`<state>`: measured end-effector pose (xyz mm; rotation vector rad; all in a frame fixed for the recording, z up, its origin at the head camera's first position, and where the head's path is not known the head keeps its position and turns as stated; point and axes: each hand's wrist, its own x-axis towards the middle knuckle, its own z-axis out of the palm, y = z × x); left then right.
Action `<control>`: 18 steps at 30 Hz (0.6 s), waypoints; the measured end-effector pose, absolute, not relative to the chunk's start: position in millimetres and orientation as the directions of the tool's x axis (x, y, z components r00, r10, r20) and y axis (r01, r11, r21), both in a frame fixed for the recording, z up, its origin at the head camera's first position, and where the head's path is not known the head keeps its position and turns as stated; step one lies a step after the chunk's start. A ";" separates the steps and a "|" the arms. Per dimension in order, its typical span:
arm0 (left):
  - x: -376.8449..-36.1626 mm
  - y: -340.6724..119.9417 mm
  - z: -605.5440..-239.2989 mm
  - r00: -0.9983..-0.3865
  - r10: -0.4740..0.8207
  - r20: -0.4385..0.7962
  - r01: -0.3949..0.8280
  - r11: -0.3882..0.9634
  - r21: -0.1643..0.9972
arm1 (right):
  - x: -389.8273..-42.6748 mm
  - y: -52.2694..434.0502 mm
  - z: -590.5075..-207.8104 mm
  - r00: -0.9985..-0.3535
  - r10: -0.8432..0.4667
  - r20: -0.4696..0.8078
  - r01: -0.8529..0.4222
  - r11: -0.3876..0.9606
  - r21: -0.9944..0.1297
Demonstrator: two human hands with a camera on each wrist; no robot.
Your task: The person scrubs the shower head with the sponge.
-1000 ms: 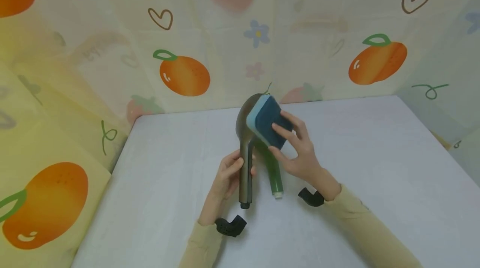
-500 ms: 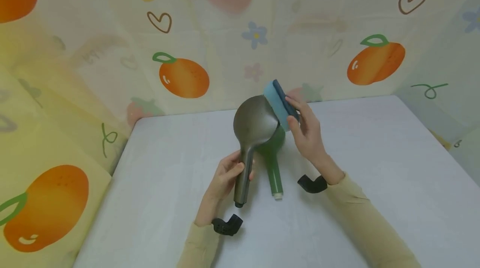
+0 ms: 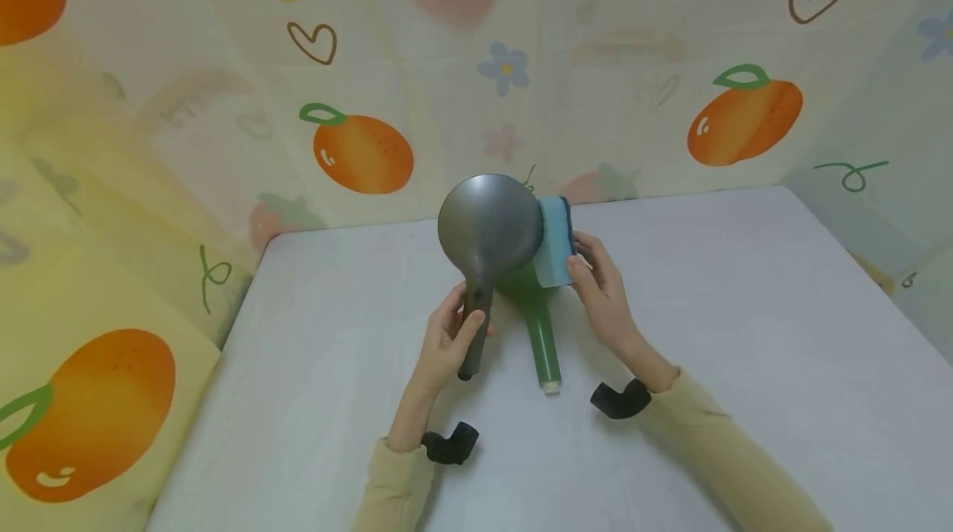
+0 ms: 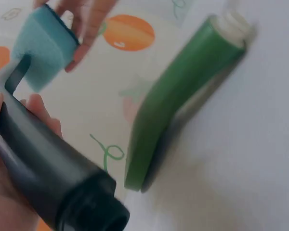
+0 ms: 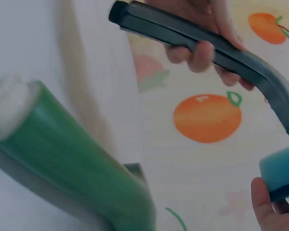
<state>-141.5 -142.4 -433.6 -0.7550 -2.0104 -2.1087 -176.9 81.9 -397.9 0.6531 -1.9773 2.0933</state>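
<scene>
A dark grey shower head [image 3: 490, 226] is held up over the table, its round head toward the back. My left hand [image 3: 445, 342] grips its handle, thumb across the front. In my right hand [image 3: 606, 300] a blue sponge [image 3: 554, 242] with a dark scouring side is pinched between thumb and fingers. The sponge's light blue face is against the right edge of the round head; in the left wrist view the sponge [image 4: 45, 48] overlaps the neck end. Behind them a green shower head [image 3: 543, 333] lies on the table, its head partly hidden.
A white-covered table [image 3: 313, 400] spreads under both hands. Fruit-patterned cloth [image 3: 447, 60] hangs along its back and sides. A black strap piece [image 3: 621, 400] sits at the right wrist and another black piece [image 3: 450, 443] at the left.
The grey shower head has turned its round head left and toward the back, its handle drawn up. The sponge has swung from the head's top right down to its right edge.
</scene>
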 end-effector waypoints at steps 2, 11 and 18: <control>-141.8 -142.8 -434.3 -0.857 0.256 0.447 0.451 -0.045 0.891 | -181.7 85.7 -393.4 -0.882 -0.116 0.457 -0.455 -0.042 -0.889; -141.1 -138.1 -443.6 -0.755 0.303 0.582 0.656 0.340 0.674 | -200.4 99.2 -356.7 -0.752 -0.073 0.656 -0.659 0.052 -0.750; -140.5 -134.1 -443.7 -0.681 0.241 0.691 0.721 0.383 0.577 | -195.3 112.1 -363.2 -0.855 -0.059 0.516 -0.519 0.119 -0.846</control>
